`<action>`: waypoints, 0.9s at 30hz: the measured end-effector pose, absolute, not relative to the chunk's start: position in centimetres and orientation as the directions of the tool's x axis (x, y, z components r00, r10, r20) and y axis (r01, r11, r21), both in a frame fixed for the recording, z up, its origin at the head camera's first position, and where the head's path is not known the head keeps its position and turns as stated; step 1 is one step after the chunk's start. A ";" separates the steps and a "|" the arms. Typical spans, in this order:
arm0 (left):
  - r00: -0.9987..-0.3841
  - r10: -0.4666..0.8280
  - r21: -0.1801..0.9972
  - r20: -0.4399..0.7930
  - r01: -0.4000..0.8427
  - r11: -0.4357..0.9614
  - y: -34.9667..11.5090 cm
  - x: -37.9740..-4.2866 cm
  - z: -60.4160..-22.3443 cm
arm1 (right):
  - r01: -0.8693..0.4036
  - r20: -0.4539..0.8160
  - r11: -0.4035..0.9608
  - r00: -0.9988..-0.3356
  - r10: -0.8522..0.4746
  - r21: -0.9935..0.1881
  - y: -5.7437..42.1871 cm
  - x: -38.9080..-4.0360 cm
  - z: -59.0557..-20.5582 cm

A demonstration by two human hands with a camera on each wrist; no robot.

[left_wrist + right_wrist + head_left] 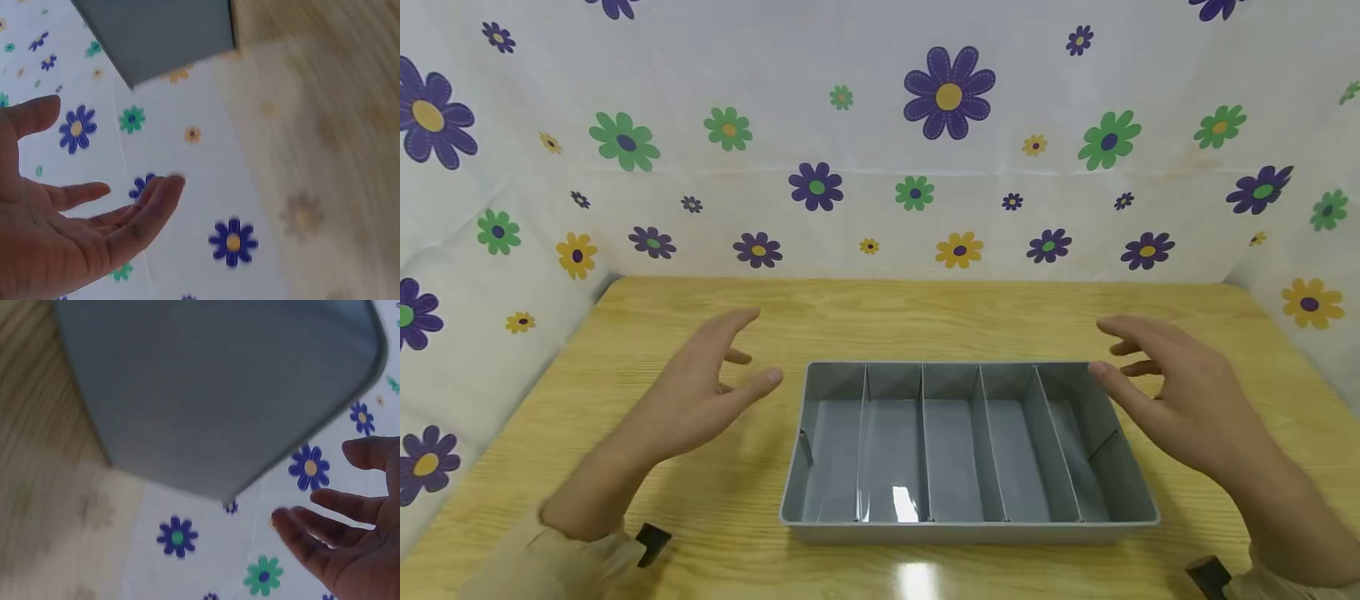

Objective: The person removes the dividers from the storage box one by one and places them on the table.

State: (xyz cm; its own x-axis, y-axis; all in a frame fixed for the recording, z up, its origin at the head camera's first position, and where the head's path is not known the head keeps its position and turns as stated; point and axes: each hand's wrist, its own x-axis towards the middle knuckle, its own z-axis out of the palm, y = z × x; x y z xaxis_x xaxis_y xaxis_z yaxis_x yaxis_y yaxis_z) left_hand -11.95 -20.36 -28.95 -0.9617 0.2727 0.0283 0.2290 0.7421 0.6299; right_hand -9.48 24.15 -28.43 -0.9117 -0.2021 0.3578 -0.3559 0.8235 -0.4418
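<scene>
A grey drawer organizer tray (970,533) with several long compartments lies on the wooden table, and nothing shows inside it. My left hand (707,387) hovers to the left of the tray, apart from it, thumb and fingers spread and holding nothing. Over on the other side, my right hand (1180,392) is held near the tray's back right corner, its thumb overlapping the rim in the head view. In the right wrist view the tray's outer wall (219,394) fills the top, with a gap between it and the relaxed fingers (306,544).
The light wooden table (715,517) carries the tray. Behind it and along both sides hangs a white cloth (865,133) printed with purple, green and yellow flowers. Small black pieces (653,543) stick out at both sleeve cuffs.
</scene>
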 end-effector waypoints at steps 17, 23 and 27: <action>-0.950 0.277 0.766 -0.145 0.069 0.639 -15.3 -10.1 -31.9 | -0.248 -0.135 0.809 -0.919 -0.370 -0.534 20.5 -8.6 -30.8; -0.940 0.338 0.707 -0.048 0.207 0.676 -14.7 -9.9 -32.4 | -0.302 -0.080 0.821 -0.919 -0.385 -0.484 19.5 -8.0 -32.0; -0.938 0.344 0.689 -0.036 0.226 0.688 -14.7 -9.7 -32.3 | -0.331 -0.045 0.825 -0.918 -0.393 -0.458 19.3 -7.8 -32.3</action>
State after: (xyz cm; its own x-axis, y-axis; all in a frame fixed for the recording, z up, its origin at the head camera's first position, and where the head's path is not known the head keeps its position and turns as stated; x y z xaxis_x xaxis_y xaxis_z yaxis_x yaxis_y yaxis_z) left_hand -9.74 -14.67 -32.30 -0.9383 0.3440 -0.0364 0.2257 0.6885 0.6893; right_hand -7.85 19.26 -32.27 -0.9183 -0.3935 -0.0445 -0.3314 0.8251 -0.4576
